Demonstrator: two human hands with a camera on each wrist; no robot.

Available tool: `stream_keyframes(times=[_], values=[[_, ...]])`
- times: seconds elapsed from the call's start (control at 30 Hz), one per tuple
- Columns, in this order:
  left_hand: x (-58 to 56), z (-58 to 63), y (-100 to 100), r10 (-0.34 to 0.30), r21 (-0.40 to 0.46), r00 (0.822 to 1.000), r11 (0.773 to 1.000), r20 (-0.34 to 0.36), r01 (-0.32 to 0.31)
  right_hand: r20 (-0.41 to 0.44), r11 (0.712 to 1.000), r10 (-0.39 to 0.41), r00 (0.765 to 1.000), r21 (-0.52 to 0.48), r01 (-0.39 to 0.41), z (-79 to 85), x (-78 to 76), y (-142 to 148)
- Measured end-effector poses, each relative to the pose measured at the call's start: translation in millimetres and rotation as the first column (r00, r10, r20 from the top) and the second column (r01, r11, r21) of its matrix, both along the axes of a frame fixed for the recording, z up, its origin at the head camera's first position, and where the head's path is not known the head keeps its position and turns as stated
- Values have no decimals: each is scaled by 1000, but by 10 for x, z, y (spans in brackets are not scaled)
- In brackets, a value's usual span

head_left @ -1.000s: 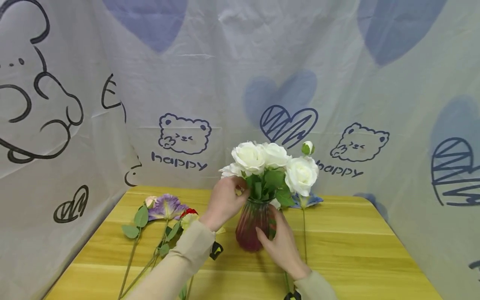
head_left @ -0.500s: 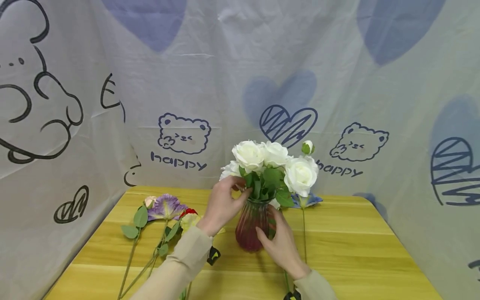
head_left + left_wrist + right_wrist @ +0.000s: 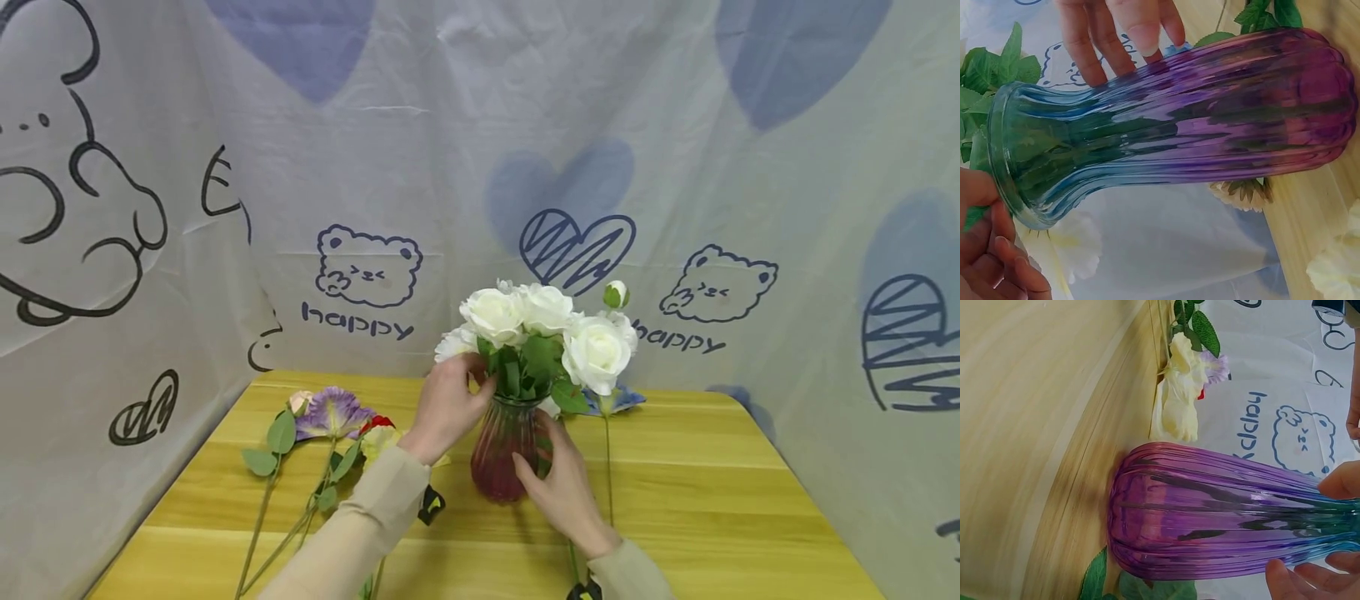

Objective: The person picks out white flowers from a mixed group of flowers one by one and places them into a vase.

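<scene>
A ribbed glass vase, clear blue-green at the neck and purple-pink below, stands on the table holding white roses and green leaves. My left hand is at the rim's left side, thumb and forefinger pinched among the stems by a white flower. In the left wrist view the curled fingers of the left hand meet the rim, with a white flower hanging beside it; the pinched stem itself is hidden. My right hand grips the vase body, thumb and fingers on opposite sides.
Loose flowers lie left on the wooden table: a purple flower, a yellow flower and a red one. A blue flower lies behind on the right. A printed white curtain surrounds the table.
The white roses have shifted slightly left and lean a little differently. My left hand has moved only a little at the rim. The right hand stays on the vase.
</scene>
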State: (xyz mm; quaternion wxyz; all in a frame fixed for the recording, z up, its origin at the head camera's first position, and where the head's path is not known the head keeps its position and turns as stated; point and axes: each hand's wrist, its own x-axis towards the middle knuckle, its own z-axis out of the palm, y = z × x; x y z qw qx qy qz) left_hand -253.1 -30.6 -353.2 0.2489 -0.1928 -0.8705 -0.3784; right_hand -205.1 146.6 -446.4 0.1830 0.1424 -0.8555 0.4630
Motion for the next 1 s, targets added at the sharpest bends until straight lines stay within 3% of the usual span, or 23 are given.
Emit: stream_keyframes(times=[0.3,0.5,0.8,1.0], values=[[93,-32,-105,-42,54,999,998,-30,44,22,1000,13,1000,-26,-12,-19,-41,28],[180,-133,-249,-23,109,999,994,-49,28,47,997,34,998,-65,-31,-40,-100,76],[251,-405,-515,14,54,999,998,40,-17,136,999,30,990,-47,-24,-56,-107,91],[292,-561,-667,43,12,994,999,102,-45,135,998,42,990,-59,-34,-40,-76,53]])
